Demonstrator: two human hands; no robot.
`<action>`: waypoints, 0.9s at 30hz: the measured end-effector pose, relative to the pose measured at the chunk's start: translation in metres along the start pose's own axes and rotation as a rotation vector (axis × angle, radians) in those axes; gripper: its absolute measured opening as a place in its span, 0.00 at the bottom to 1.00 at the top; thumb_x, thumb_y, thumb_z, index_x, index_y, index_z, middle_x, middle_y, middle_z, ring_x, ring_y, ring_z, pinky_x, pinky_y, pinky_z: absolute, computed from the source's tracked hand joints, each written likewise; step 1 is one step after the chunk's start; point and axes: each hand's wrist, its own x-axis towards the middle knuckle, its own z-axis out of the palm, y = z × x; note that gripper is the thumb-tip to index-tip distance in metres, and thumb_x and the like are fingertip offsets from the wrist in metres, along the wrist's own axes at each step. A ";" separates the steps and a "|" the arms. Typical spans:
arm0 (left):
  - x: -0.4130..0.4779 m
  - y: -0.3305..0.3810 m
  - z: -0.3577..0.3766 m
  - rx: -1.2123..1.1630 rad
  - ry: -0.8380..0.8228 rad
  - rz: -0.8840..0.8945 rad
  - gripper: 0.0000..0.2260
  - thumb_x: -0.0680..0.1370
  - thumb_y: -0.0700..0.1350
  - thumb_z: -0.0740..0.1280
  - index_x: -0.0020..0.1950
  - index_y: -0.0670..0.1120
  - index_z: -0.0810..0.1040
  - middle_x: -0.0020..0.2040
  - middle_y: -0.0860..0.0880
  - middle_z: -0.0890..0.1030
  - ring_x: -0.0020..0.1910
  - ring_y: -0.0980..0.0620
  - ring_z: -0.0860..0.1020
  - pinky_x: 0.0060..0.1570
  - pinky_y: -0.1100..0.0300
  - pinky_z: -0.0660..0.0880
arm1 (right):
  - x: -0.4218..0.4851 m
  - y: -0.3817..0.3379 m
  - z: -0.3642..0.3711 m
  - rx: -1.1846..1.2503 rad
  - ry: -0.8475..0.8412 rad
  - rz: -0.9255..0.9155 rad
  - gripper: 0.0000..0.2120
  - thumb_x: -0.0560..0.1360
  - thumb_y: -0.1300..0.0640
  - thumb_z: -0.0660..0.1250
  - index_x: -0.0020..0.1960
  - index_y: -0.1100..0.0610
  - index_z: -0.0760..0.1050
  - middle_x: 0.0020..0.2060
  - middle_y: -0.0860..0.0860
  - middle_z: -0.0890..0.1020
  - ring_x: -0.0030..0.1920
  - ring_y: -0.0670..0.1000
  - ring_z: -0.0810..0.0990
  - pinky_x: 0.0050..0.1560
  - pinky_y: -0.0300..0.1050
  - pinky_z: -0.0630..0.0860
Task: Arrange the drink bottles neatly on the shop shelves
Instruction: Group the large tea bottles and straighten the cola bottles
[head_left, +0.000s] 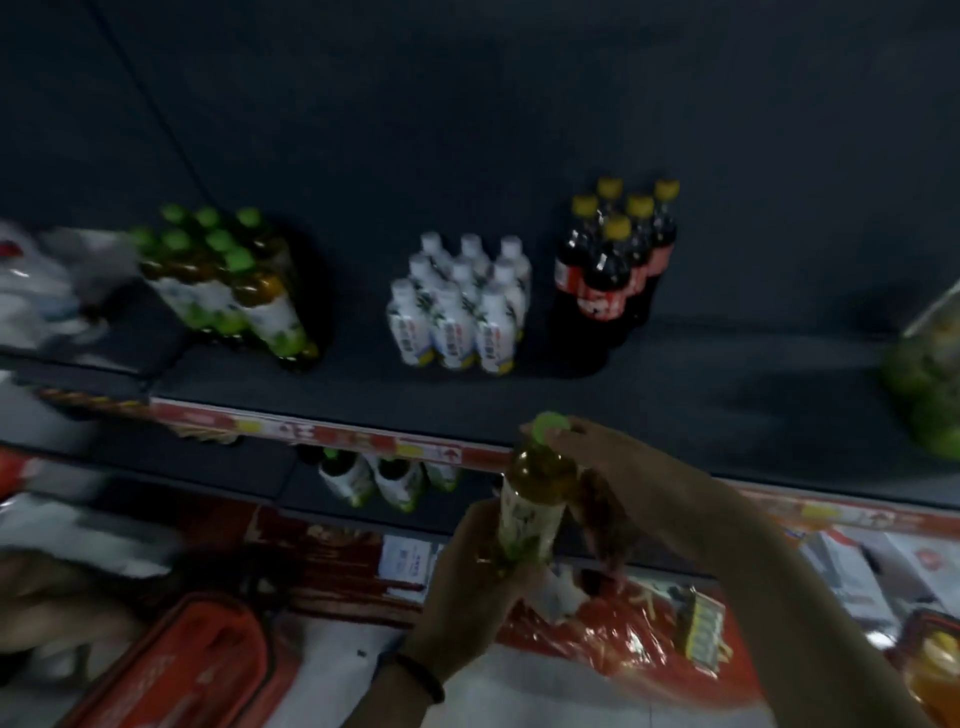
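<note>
A green-capped tea bottle (537, 493) with amber liquid and a white-green label is upright in front of the dark shelf (675, 395). My left hand (467, 582) grips its lower body. My right hand (587, 441) holds it at the cap and neck. On the shelf stand three groups: green-capped tea bottles (228, 280) at left, white bottles (460, 306) in the middle, dark cola bottles with yellow caps (618, 260) to their right.
A few more tea bottles (387, 480) stand on the lower shelf under the red price strip (332, 431). A red basket (182, 670) sits on the floor at lower left, red plastic packaging (623, 639) at lower right. A green bag (930, 374) lies on the shelf's right end.
</note>
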 end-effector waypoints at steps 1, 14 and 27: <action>0.003 0.008 -0.020 -0.053 0.003 0.000 0.23 0.78 0.37 0.75 0.68 0.53 0.75 0.61 0.54 0.84 0.59 0.51 0.84 0.56 0.51 0.84 | 0.011 -0.013 0.010 -0.012 -0.001 -0.076 0.19 0.74 0.36 0.72 0.62 0.39 0.80 0.49 0.47 0.87 0.44 0.46 0.87 0.47 0.46 0.84; 0.099 0.038 -0.258 -0.235 0.101 0.086 0.20 0.79 0.34 0.73 0.70 0.42 0.73 0.64 0.41 0.83 0.63 0.37 0.83 0.60 0.38 0.82 | 0.187 -0.130 0.166 -0.417 0.256 -0.388 0.27 0.69 0.46 0.83 0.64 0.42 0.77 0.52 0.39 0.86 0.52 0.38 0.84 0.52 0.36 0.81; 0.171 0.007 -0.333 -0.030 0.515 -0.112 0.18 0.76 0.49 0.78 0.59 0.56 0.72 0.58 0.51 0.80 0.58 0.51 0.81 0.54 0.55 0.81 | 0.299 -0.150 0.169 -0.403 0.462 -0.355 0.29 0.65 0.48 0.83 0.63 0.47 0.77 0.51 0.41 0.85 0.52 0.43 0.84 0.50 0.49 0.85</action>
